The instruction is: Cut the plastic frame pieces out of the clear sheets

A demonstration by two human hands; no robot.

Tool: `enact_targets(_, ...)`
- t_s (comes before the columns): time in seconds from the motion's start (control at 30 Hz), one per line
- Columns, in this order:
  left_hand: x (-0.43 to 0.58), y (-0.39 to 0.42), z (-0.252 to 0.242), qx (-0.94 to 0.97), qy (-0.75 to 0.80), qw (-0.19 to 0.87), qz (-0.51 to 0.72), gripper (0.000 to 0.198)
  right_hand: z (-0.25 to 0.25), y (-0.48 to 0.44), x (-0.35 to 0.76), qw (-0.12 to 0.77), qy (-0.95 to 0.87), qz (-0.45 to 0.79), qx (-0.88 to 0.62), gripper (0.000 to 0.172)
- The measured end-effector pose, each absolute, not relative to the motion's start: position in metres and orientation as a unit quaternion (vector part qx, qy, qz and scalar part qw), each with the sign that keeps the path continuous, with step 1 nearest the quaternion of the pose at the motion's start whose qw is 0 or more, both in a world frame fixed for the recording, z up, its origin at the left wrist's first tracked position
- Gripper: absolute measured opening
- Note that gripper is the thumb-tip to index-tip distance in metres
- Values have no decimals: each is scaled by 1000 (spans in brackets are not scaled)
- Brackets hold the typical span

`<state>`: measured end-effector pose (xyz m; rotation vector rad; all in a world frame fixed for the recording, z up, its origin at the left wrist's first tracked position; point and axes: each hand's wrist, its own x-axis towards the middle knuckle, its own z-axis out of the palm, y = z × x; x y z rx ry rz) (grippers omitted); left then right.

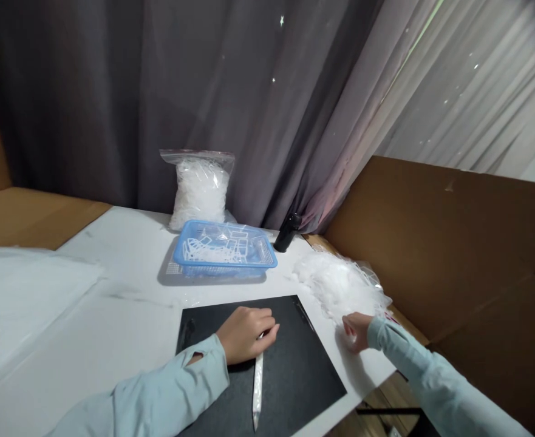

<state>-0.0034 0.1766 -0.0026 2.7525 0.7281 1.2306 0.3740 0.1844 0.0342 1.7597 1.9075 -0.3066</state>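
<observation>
My left hand (248, 335) rests above the black mat (289, 370), its fingers curled around the upper end of a white pen-shaped stick (258, 391). The stick's pointed tip faces the near edge of the mat. At the right, my right hand (357, 331) is closed beside the near end of a loose heap of thin white pieces (340, 282), which lies on a clear plastic bag. Its fingertips are turned away, so anything in them is hidden.
Behind the mat stands a blue plastic basket (269, 258) with white rectangular frames inside. A full clear zip bag (201, 188) and a black cylinder (288, 232) stand farther back. Cardboard (453, 243) walls the right side; a white plastic sheet (25, 303) lies left.
</observation>
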Motion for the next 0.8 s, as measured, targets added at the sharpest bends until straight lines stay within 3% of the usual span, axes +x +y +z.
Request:
enact_targets(0.33, -5, 175, -2, 887, 232, 9, 399, 33, 46, 172, 356, 236, 732, -14, 639, 23)
enact_targets(0.47, -4, 176, -2, 888, 234, 9, 396, 33, 39, 161, 336, 214, 758, -1, 616, 36)
enact_targets(0.63, -4, 176, -4, 889, 233, 11, 395, 34, 29, 171, 326, 209, 761, -20, 614, 21)
enact_targets(0.8, -4, 177, -4, 889, 232, 10, 394, 34, 31, 191, 342, 185, 736, 2, 651, 20)
